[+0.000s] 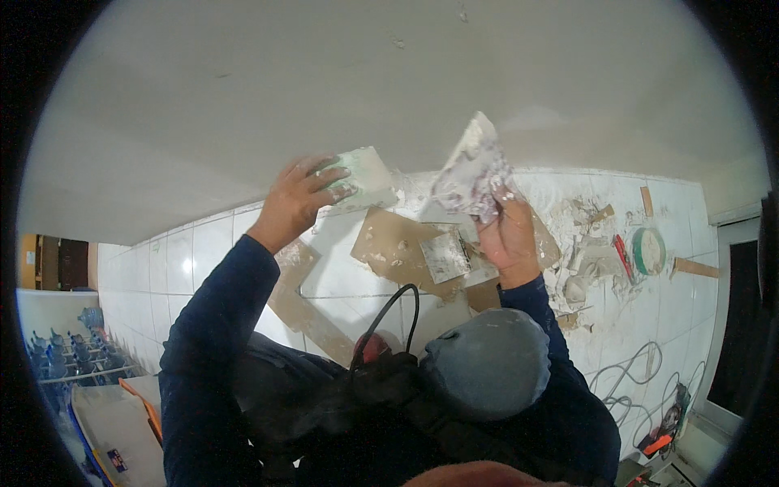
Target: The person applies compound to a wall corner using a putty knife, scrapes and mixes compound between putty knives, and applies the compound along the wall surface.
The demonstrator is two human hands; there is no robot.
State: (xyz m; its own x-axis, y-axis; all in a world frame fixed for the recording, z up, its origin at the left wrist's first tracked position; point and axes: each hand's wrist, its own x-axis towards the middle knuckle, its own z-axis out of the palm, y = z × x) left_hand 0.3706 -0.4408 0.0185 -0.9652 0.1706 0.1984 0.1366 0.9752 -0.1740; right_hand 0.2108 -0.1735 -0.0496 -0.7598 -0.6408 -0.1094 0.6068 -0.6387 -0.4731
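Note:
Close to the grey wall (pixel 389 89), my left hand (pixel 300 195) is closed on a pale, greenish-white rectangular slab (pixel 369 178), its fingers spread over the slab's face. To the right, my right hand (pixel 509 231) grips the narrow lower end of a roughly triangular scraper (pixel 472 166). White plaster thickly cakes the scraper, and its broad, pale edge points up towards the wall. Plaster also smears the fingers of both hands. The thumb side of the left grip is hidden.
Plaster-stained cardboard (pixel 389 247) and a small whitish plate (pixel 445 257) lie on white floor tiles. Plaster debris, a red tool (pixel 623 258), a green-rimmed round item (pixel 648 251) and a cable (pixel 629 398) are on the right. A rounded grey shape (pixel 487 365) is below; blue bottles (pixel 69 357) stand left.

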